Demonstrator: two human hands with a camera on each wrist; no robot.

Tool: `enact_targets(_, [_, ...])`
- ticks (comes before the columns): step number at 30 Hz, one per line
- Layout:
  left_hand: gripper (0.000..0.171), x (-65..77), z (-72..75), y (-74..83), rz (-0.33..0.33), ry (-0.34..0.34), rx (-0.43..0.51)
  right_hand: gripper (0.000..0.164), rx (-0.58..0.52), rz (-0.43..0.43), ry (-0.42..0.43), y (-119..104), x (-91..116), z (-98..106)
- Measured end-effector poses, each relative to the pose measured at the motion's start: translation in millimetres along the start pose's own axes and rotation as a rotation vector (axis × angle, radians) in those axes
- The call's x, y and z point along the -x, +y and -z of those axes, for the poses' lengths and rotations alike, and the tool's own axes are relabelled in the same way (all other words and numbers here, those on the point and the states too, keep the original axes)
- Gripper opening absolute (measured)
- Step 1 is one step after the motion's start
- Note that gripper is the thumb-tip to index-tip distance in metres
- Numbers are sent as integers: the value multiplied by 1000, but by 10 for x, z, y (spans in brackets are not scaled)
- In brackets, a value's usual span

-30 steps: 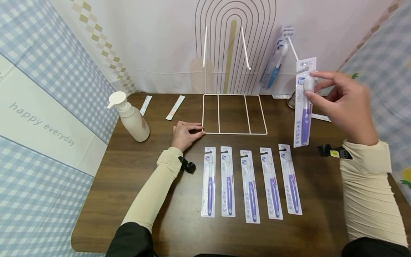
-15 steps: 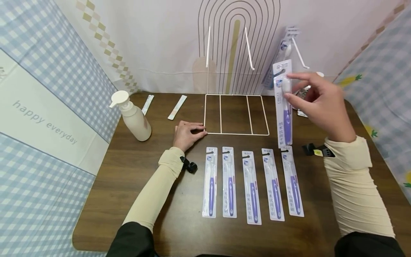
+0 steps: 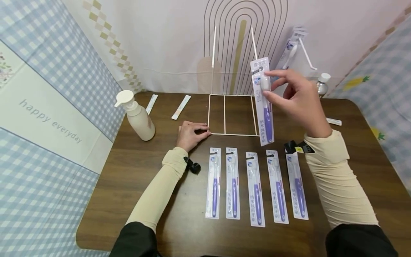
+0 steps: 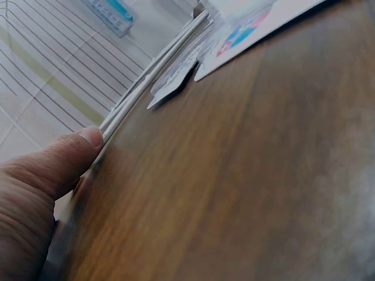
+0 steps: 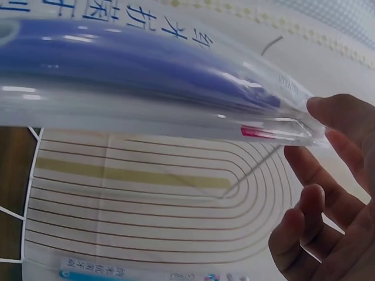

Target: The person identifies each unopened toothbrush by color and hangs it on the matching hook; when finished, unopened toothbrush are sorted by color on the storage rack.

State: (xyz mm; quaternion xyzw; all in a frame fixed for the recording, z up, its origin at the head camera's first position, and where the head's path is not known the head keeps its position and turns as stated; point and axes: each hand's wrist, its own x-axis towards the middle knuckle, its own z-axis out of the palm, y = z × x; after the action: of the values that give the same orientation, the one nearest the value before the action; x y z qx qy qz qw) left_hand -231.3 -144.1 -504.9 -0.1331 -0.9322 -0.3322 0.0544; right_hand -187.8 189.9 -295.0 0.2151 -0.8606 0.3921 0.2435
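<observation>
My right hand (image 3: 300, 98) pinches a packaged toothbrush (image 3: 267, 123) with a purple handle between thumb and fingers, near the brush head. The pack hangs upright in front of a hook of the white wire rack (image 3: 237, 135); in the right wrist view its purple handle (image 5: 135, 70) fills the upper left. At the rack's front left corner, my left hand (image 3: 189, 135) pinches the base wire, and the thumb (image 4: 70, 155) lies on the wire in the left wrist view. Several similar toothbrush packs (image 3: 255, 189) lie in a row on the table. Blue-handled packs (image 3: 289, 48) hang on the right hook.
A white pump bottle (image 3: 138, 119) stands at the left. Behind it lie two small white sachets (image 3: 181, 107). A bottle with a white cap (image 3: 323, 84) is at the back right, with another sachet (image 3: 334, 121) nearby. A cloth backdrop (image 3: 173, 46) rises behind the table.
My right hand has carried the toothbrush pack leftward, from beside the right hook to in front of the middle one. My left hand has stayed at the rack's corner. The view has shifted slightly.
</observation>
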Motion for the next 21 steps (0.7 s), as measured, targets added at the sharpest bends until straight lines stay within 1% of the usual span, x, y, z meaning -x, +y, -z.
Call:
enact_targets(6, [27, 0, 3, -6, -18, 7, -12, 45, 14, 5, 70, 71, -61, -212])
enact_targets(8, [26, -2, 2, 5, -23, 8, -17, 44, 5, -13, 111, 124, -95, -297])
enact_targets(10, [26, -2, 1, 14, -26, 10, -20, 43, -28, -35, 157, 189, -148, -402])
enact_targets(14, [25, 4, -2, 14, -24, 12, -20, 41, -86, -95, 241, 315, -318, -608])
enact_targets(17, [25, 8, -6, 5, -23, 15, -19, 41, -71, -143, 277, 400, -483, -722])
enact_targets(21, [25, 13, -12, -15, -24, 24, -11, 42, -26, -176, 292, 531, -718, -830])
